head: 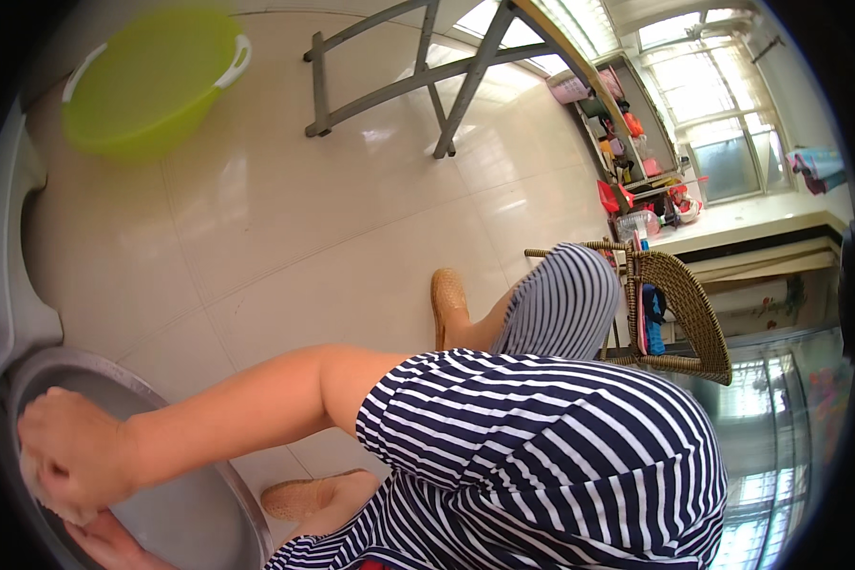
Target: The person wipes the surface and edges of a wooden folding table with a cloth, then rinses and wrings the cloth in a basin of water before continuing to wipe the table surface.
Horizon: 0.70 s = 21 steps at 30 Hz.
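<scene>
At the lower left, my right hand (78, 456) is closed over a wide grey basin (214, 520). A pale, crumpled thing that looks like a wet cloth (60, 499) shows under its fingers; the hand is slightly blurred. Just below it, my left hand (110, 541) reaches in from the bottom edge, its fingertips close to or touching the pale cloth. Most of the left hand is cut off or covered, so its grip does not show. The basin's inside looks grey and smooth; whether it holds water is unclear.
A green basin (157, 85) with white handles stands on the tiled floor at upper left. A grey folding metal frame (399, 85) is at the top. A grey-white moulded edge (14, 285) lies far left, a wicker chair (691, 313) at right. My sandalled feet flank the floor.
</scene>
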{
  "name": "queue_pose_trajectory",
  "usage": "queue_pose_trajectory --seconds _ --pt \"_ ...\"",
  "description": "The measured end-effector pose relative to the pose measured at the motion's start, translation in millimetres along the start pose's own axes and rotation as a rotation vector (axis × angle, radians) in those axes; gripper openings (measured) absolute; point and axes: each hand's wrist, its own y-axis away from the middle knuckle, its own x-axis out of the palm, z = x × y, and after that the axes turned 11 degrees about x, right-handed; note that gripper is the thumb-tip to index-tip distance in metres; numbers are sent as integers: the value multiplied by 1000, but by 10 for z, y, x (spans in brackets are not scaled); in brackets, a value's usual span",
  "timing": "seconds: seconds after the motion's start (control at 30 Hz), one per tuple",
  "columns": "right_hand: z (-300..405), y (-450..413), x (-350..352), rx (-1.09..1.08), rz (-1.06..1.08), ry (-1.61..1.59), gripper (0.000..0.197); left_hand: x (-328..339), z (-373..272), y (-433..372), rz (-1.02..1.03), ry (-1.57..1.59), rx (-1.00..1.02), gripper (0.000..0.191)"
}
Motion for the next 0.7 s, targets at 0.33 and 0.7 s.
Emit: queue_pose_trajectory --seconds 0.33,0.7 --pt "314 229 -1670 -171 305 516 18 1610 229 1483 1112 -978 116 59" --pt "1244 -22 -4247 319 483 265 60 3597 493 2102 1232 -707 -16 67"
